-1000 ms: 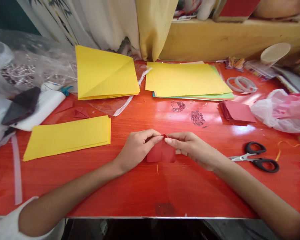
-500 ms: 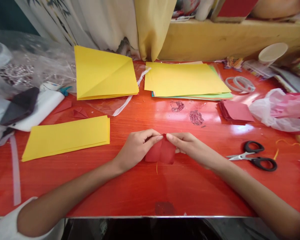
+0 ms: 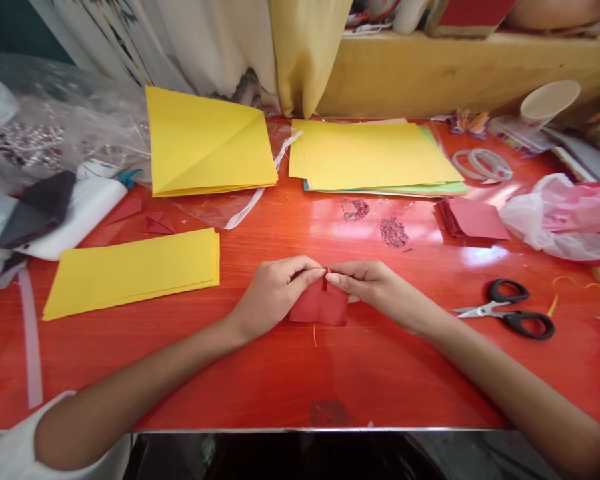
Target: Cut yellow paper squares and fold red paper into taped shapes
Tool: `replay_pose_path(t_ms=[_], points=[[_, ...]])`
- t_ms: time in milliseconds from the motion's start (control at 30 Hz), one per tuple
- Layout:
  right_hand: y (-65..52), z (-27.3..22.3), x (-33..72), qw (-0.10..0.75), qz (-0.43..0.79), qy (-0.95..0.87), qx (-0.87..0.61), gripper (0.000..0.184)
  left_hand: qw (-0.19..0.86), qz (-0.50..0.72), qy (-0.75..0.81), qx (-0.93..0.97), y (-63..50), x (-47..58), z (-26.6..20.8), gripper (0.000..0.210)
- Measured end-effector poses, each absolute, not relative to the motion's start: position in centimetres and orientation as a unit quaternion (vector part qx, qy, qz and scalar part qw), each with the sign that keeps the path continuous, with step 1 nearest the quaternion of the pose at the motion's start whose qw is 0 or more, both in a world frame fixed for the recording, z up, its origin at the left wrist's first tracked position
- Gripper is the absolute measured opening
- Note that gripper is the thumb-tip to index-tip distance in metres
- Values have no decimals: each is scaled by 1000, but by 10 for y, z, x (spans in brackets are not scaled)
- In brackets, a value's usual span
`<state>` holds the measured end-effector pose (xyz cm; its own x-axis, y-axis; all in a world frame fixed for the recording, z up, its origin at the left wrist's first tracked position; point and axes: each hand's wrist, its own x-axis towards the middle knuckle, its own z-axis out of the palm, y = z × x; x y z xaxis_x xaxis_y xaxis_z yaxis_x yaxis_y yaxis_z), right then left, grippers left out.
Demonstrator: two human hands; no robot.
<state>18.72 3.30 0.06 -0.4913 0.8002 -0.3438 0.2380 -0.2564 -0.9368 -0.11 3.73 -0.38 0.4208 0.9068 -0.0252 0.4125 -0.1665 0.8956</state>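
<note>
A small square of red paper (image 3: 320, 305), creased down its middle, is held between both hands over the red table. My left hand (image 3: 280, 293) pinches its top edge from the left, thumb in front. From the right, my right hand (image 3: 363, 283) grips the same edge, its thumb close to the left thumb. A narrow fold stands up between the two thumbs. Fingers behind the paper are partly hidden. A short yellow thread (image 3: 315, 335) sticks out below the paper's lower edge. Black-handled scissors (image 3: 497, 311) lie to the right, blades pointing left.
Yellow paper strips (image 3: 135, 275) lie at left, with folded yellow sheets (image 3: 210, 147) and a yellow stack (image 3: 370, 155) behind. Red paper squares (image 3: 473, 219) sit by a pink-and-white plastic bag (image 3: 563, 217). Clear rings (image 3: 481, 165) and a white cup (image 3: 550, 103) stand at back right.
My right thumb has shifted left toward the left thumb, and a narrow fold now shows at the paper's top edge. My left hand keeps its grip, almost unmoved.
</note>
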Motion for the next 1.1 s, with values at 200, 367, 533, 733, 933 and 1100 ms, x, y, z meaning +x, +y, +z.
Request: replay_pose_path(t_ms=[200, 367, 533, 733, 933, 1100], points=[[32, -1, 184, 227, 622, -582, -472, 34, 463, 278, 470, 698, 37, -1, -4, 23], [32, -2, 184, 226, 609, -591, -478, 32, 473, 280, 471, 690, 38, -1, -6, 23], [33, -5, 184, 230, 579, -620, -477, 32, 479, 267, 473, 690, 39, 0, -6, 24], [33, -4, 183, 217, 545, -639, -498, 35, 483, 265, 473, 688, 39, 0, -5, 24], [31, -3, 181, 228, 550, -620, -511, 35, 459, 262, 477, 702, 39, 0, -5, 24], [31, -5, 180, 229, 563, -609, -509, 39, 444, 265, 476, 712, 38, 1, -4, 23]])
